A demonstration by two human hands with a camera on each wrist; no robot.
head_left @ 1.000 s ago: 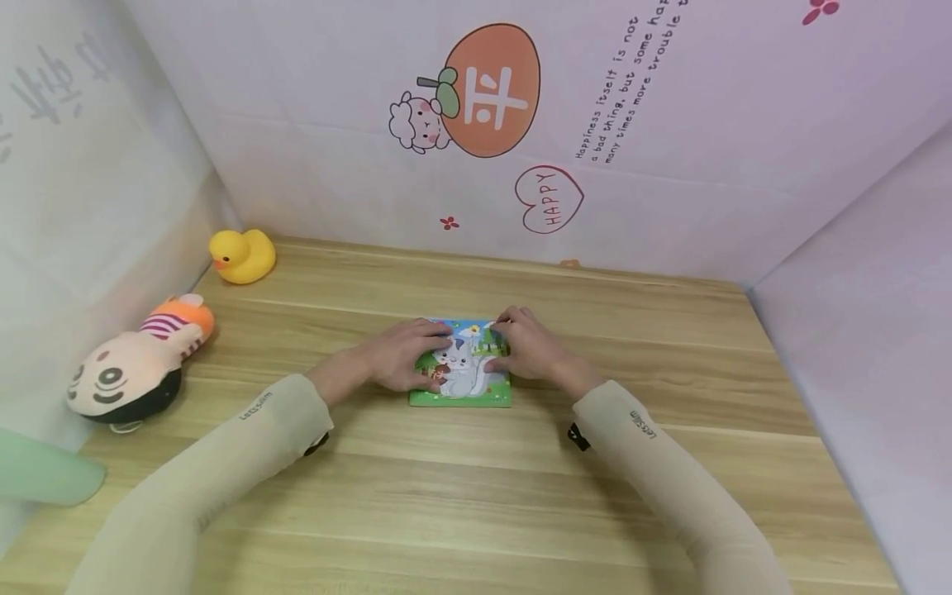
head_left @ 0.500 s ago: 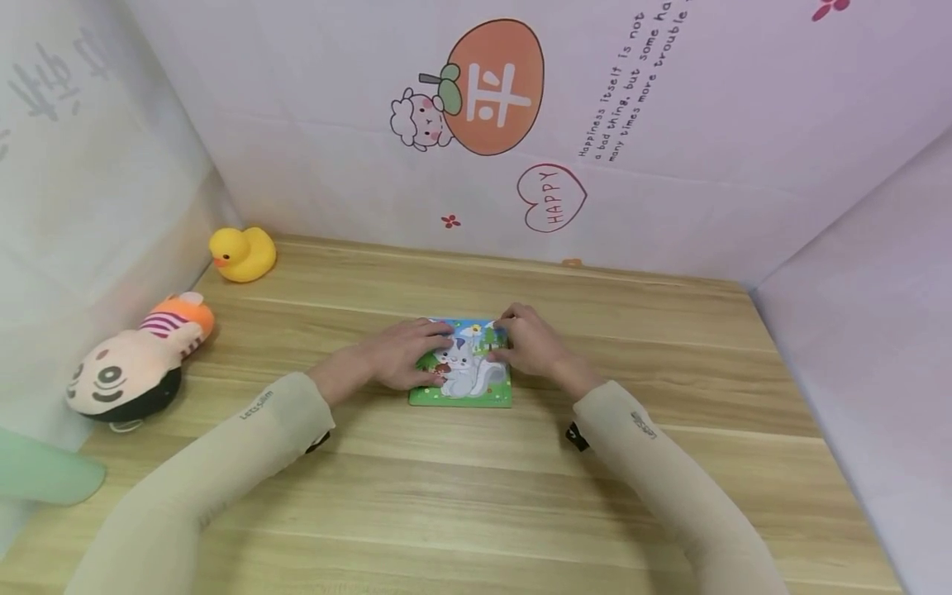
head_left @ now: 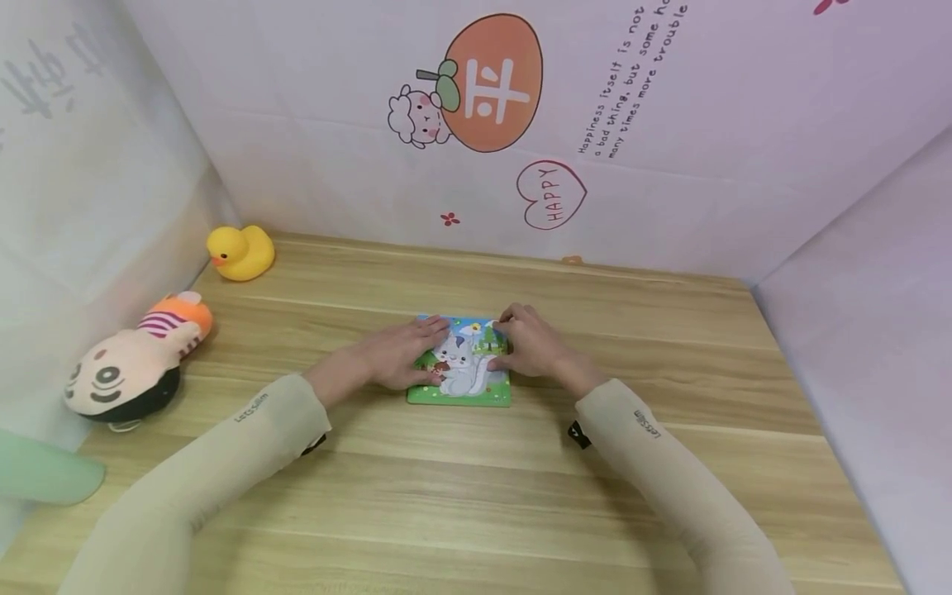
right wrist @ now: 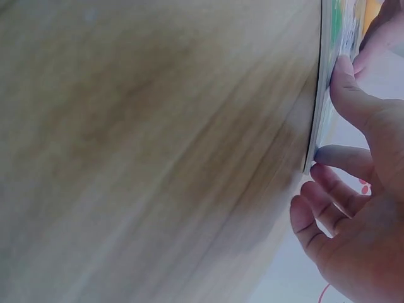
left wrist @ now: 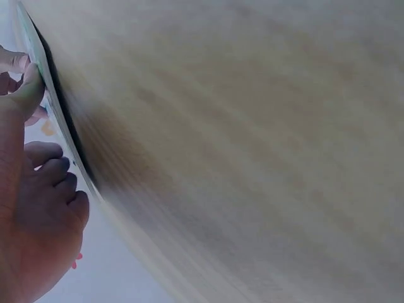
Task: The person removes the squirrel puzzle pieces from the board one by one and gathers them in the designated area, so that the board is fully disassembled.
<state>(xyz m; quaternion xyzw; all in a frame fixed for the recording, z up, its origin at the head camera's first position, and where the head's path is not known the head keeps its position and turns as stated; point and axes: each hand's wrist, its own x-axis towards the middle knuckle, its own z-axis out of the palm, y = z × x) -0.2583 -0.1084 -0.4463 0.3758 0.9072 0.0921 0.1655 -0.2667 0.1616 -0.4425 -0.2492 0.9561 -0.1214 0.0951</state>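
The left hand (head_left: 397, 355) and right hand (head_left: 532, 344), loosely spread, touch a picture board (head_left: 464, 382) between them, seemingly steadying it on the table (head_left: 461, 487).

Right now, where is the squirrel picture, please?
In the head view, the squirrel picture is near the middle of the table, the left hand at its left and the right hand at its right.

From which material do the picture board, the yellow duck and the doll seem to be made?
Picture board: probably wood or thick card, with a smooth printed face; its thin edge looks stiff.

Yellow duck: likely rubber or soft plastic, smooth, with a faint sheen on its rounded body.

Doll: apparently stuffed cloth, matte, judging by its puffy shape.
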